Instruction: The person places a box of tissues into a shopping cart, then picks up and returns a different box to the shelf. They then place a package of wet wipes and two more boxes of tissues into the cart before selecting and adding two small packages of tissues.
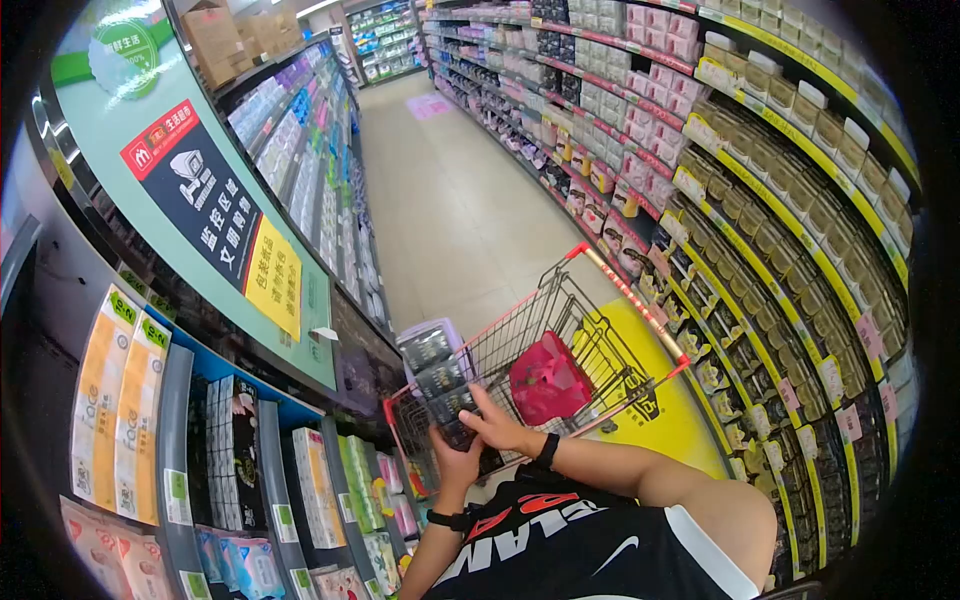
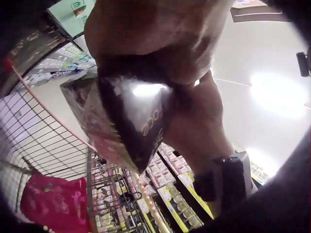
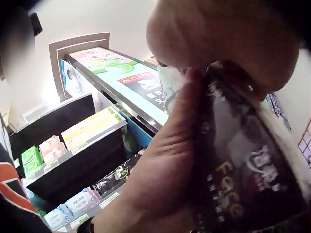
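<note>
A black, glossy multi-pack of tissues [image 1: 440,385], printed "Face", is held up in front of the body, over the near end of the shopping cart. My left hand [image 1: 456,462] grips its lower end from the left side. The right hand [image 1: 497,425] holds the same pack from the right, its thumb laid along the edge. In the left wrist view the pack [image 2: 138,116] hangs between both hands, with light glinting off its plastic. Gold and white lettering on the pack [image 3: 243,174] shows in the right wrist view. Most fingertips are hidden behind it.
A wire shopping cart [image 1: 480,365] with a red handle stands ahead, and a red bag [image 1: 552,380] lies in it. Shelves of tissue packs [image 1: 240,440] line the near left, below a green sign board [image 1: 215,200]. Stocked shelves [image 1: 790,220] run along the right of the aisle floor [image 1: 425,180].
</note>
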